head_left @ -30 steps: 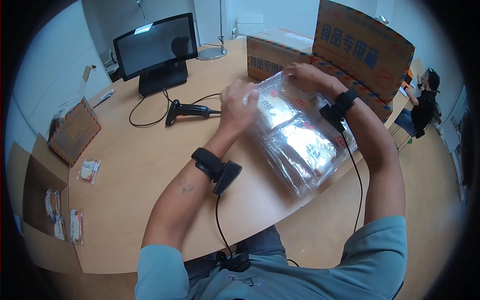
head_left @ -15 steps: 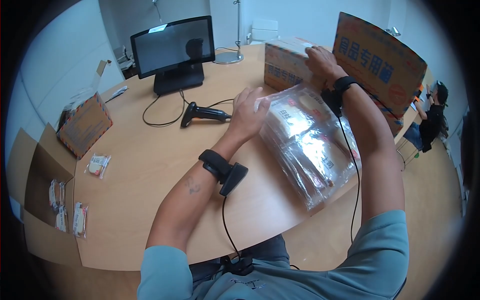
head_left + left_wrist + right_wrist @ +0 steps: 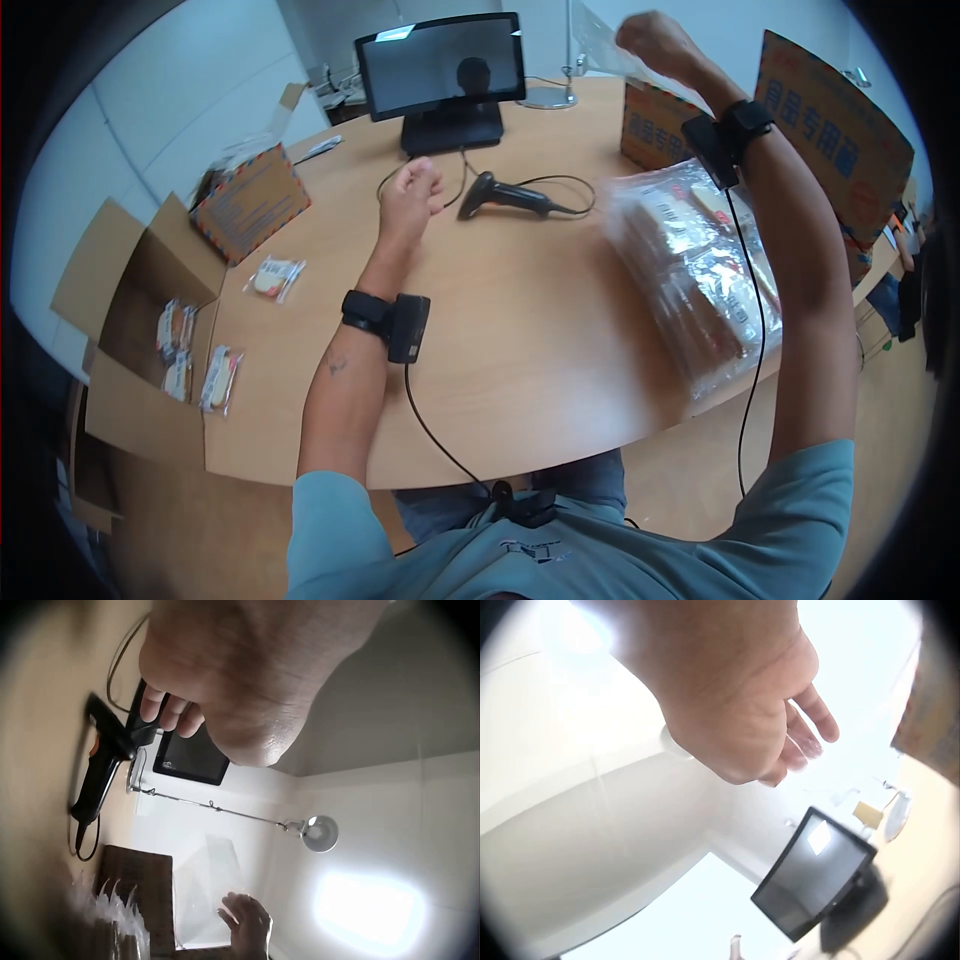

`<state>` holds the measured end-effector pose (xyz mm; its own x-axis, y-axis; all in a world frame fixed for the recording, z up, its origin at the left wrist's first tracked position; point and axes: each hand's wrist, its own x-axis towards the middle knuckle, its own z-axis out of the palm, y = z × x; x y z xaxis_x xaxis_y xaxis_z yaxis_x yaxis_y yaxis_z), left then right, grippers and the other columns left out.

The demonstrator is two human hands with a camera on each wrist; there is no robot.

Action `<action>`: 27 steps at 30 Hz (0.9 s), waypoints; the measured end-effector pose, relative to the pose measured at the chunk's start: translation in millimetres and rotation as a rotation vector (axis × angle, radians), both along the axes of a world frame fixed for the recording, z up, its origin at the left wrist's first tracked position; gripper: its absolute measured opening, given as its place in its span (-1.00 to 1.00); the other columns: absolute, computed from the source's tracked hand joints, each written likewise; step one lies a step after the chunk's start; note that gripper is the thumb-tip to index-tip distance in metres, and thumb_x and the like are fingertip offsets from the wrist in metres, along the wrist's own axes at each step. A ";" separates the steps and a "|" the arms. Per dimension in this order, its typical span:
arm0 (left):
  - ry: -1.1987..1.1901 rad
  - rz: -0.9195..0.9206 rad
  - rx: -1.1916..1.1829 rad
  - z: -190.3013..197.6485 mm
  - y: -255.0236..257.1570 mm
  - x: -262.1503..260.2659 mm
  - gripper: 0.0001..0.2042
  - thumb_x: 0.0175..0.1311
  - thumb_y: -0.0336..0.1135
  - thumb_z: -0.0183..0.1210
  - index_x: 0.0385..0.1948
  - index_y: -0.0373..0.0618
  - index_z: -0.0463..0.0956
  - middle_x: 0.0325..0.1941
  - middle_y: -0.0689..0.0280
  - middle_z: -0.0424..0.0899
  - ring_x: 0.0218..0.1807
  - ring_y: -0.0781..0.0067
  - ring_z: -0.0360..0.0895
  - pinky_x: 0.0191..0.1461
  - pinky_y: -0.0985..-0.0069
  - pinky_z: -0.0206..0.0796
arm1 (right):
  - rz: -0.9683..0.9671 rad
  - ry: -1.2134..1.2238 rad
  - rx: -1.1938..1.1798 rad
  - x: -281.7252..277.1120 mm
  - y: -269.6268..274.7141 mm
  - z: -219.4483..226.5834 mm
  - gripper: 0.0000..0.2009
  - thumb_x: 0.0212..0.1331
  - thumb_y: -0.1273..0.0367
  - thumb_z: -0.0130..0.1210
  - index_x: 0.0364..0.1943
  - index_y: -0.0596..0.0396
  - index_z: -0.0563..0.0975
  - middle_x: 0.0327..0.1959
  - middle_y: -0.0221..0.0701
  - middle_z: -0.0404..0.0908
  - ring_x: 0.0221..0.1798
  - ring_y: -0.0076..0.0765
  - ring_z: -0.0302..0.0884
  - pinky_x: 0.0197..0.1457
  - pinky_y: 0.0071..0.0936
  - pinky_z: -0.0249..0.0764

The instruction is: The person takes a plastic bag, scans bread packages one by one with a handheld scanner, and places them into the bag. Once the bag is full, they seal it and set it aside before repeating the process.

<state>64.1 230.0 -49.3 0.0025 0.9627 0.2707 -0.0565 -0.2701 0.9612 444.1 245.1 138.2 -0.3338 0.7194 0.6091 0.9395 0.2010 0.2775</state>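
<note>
In the head view my right hand (image 3: 660, 48) is raised above the small printed carton (image 3: 655, 130), gripping a clear plastic bag (image 3: 597, 42). The left wrist view shows this clear plastic (image 3: 214, 881) beside the right hand (image 3: 246, 922). My left hand (image 3: 408, 205) hovers over the table left of the black scanner (image 3: 512, 197), its fingers loosely bent and holding nothing. A large clear bag of wrapped food packs (image 3: 690, 270) lies at the table's right side, untouched by either hand.
A monitor (image 3: 443, 75) stands at the back. Upright at the right is a large carton flap (image 3: 835, 140). On the left are an open carton (image 3: 140, 350) with several packs, a smaller carton (image 3: 255, 205) and two loose packs (image 3: 273, 279). Cables trail from both wrists.
My left hand has left the large bag and moved left. My right hand has gone from the large bag to the small carton, then up with clear plastic. The head view has turned left.
</note>
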 end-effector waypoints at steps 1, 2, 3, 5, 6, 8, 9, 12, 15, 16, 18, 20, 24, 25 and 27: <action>-0.075 0.002 0.024 2.9 -1.1 -17.0 -0.69 0.42 -0.12 0.14 -0.01 -0.15 0.52 -0.23 0.39 0.63 -0.20 0.62 0.55 -0.26 0.63 0.39 | 0.207 0.258 -0.058 -26.8 -6.9 3.5 -0.80 0.23 0.29 0.14 -0.35 0.15 0.64 -0.46 -0.39 0.62 -0.39 -0.36 0.53 -0.27 -0.36 0.46; -0.149 0.001 0.047 5.0 -3.1 -35.4 -0.69 0.42 -0.11 0.14 -0.01 -0.14 0.52 -0.24 0.39 0.64 -0.22 0.62 0.55 -0.27 0.63 0.40 | 0.410 0.517 -0.122 -54.7 -16.5 6.7 -0.81 0.20 0.32 0.14 -0.45 0.14 0.63 -0.57 -0.56 0.55 -0.48 -0.58 0.42 -0.41 -0.49 0.38; -0.183 0.001 0.035 8.8 -6.1 -57.8 -0.62 0.42 -0.08 0.14 0.08 -0.16 0.44 -0.13 0.28 0.63 -0.15 0.50 0.57 -0.18 0.50 0.43 | 0.393 0.504 -0.178 -86.7 -33.2 16.3 -0.83 0.19 0.35 0.13 -0.46 0.15 0.62 -0.59 -0.57 0.52 -0.49 -0.58 0.40 -0.42 -0.49 0.36; -0.225 0.042 0.026 15.8 -17.9 -101.4 -0.56 0.43 -0.04 0.11 0.15 -0.18 0.36 0.00 0.17 0.57 -0.02 0.33 0.54 -0.03 0.36 0.42 | 0.382 0.501 -0.243 -140.0 -55.8 17.3 -0.84 0.17 0.37 0.12 -0.48 0.15 0.61 -0.61 -0.59 0.49 -0.50 -0.57 0.38 -0.43 -0.49 0.35; -0.278 0.067 0.026 18.9 -25.5 -119.6 -0.49 0.44 -0.01 0.09 0.22 -0.20 0.28 0.13 0.06 0.51 0.12 0.17 0.51 0.12 0.23 0.41 | 0.517 0.537 -0.284 -161.1 -63.3 13.8 -0.84 0.19 0.39 0.11 -0.48 0.16 0.60 -0.62 -0.60 0.47 -0.51 -0.57 0.36 -0.44 -0.49 0.33; -0.330 0.062 -0.019 22.0 -49.3 -150.1 -0.43 0.44 0.04 0.07 0.26 -0.20 0.23 0.18 0.01 0.47 0.16 0.11 0.48 0.17 0.16 0.38 | 0.582 0.517 -0.344 -194.8 -85.0 8.9 -0.84 0.23 0.40 0.10 -0.45 0.17 0.59 -0.61 -0.60 0.44 -0.51 -0.59 0.32 -0.45 -0.50 0.30; -0.387 0.052 -0.055 21.1 -62.4 -162.1 -0.38 0.44 0.10 0.05 0.30 -0.20 0.18 0.22 -0.03 0.43 0.21 0.04 0.45 0.23 0.08 0.35 | 0.601 0.529 -0.441 -206.6 -101.6 3.2 -0.83 0.25 0.39 0.08 -0.43 0.19 0.59 -0.59 -0.52 0.51 -0.49 -0.53 0.40 -0.42 -0.45 0.35; -0.500 0.001 -0.113 10.9 -94.2 -191.0 -0.30 0.42 0.20 0.02 0.34 -0.20 0.12 0.26 -0.08 0.39 0.27 -0.03 0.41 0.28 -0.01 0.31 | 0.761 0.516 -0.529 -226.9 -102.8 -39.5 -0.75 0.31 0.18 0.21 -0.27 0.09 0.66 -0.46 -0.56 0.59 -0.35 -0.61 0.48 -0.25 -0.51 0.45; -0.507 -0.050 -0.194 -10.0 -114.4 -211.8 -0.21 0.36 0.31 0.02 0.40 -0.10 0.05 0.23 -0.09 0.41 0.24 -0.08 0.44 0.21 -0.09 0.35 | 0.727 0.456 -0.580 -239.3 -125.2 -80.2 -0.85 0.24 0.34 0.12 -0.32 0.11 0.63 -0.45 -0.31 0.64 -0.34 -0.34 0.57 -0.20 -0.36 0.50; -0.478 -0.114 -0.245 -17.5 -122.3 -215.6 -0.17 0.34 0.35 0.01 0.44 -0.05 -0.02 0.20 -0.10 0.41 0.23 -0.09 0.46 0.16 -0.09 0.39 | 0.623 0.463 -0.638 -243.1 -136.9 -92.9 -0.86 0.24 0.35 0.12 -0.33 0.12 0.63 -0.44 -0.31 0.65 -0.32 -0.34 0.58 -0.19 -0.34 0.50; -0.429 -0.163 -0.298 -32.2 -138.8 -212.4 -0.17 0.33 0.37 -0.01 0.44 -0.03 -0.01 0.23 -0.12 0.41 0.22 -0.11 0.47 0.14 -0.11 0.40 | 0.689 0.338 -0.725 -238.2 -128.5 -129.4 -0.85 0.26 0.33 0.16 -0.32 0.14 0.60 -0.44 -0.35 0.62 -0.32 -0.38 0.54 -0.19 -0.39 0.47; -0.374 -0.214 -0.362 -45.5 -152.8 -215.5 -0.17 0.33 0.39 -0.03 0.45 -0.01 0.00 0.25 -0.14 0.41 0.21 -0.13 0.48 0.13 -0.13 0.41 | 0.667 0.218 -0.754 -239.5 -131.4 -151.1 -0.84 0.26 0.33 0.15 -0.33 0.15 0.59 -0.40 -0.26 0.63 -0.32 -0.30 0.55 -0.20 -0.33 0.46; -0.381 -0.421 -0.428 -58.6 -167.0 -213.4 -0.12 0.33 0.40 -0.05 0.49 -0.04 -0.06 0.30 -0.14 0.39 0.22 -0.11 0.48 0.15 -0.10 0.42 | 0.526 0.329 -0.906 -225.7 -147.3 -171.8 -0.81 0.23 0.35 0.09 -0.36 0.23 0.58 -0.46 -0.23 0.60 -0.37 -0.28 0.52 -0.22 -0.33 0.45; -0.356 -0.415 -0.408 -60.6 -169.4 -210.6 -0.10 0.33 0.38 -0.03 0.50 -0.08 -0.10 0.34 -0.12 0.35 0.25 -0.09 0.45 0.16 -0.07 0.42 | 0.474 0.354 -0.944 -221.8 -150.3 -173.0 -0.81 0.22 0.36 0.07 -0.36 0.25 0.59 -0.48 -0.23 0.60 -0.38 -0.29 0.53 -0.23 -0.35 0.45; -0.330 -0.417 -0.398 -61.6 -175.2 -203.5 -0.08 0.34 0.37 -0.02 0.51 -0.11 -0.15 0.38 -0.10 0.30 0.29 -0.06 0.41 0.18 -0.04 0.42 | 0.433 0.395 -0.948 -215.2 -153.1 -175.9 -0.81 0.22 0.36 0.08 -0.34 0.25 0.59 -0.47 -0.24 0.61 -0.37 -0.29 0.53 -0.22 -0.36 0.45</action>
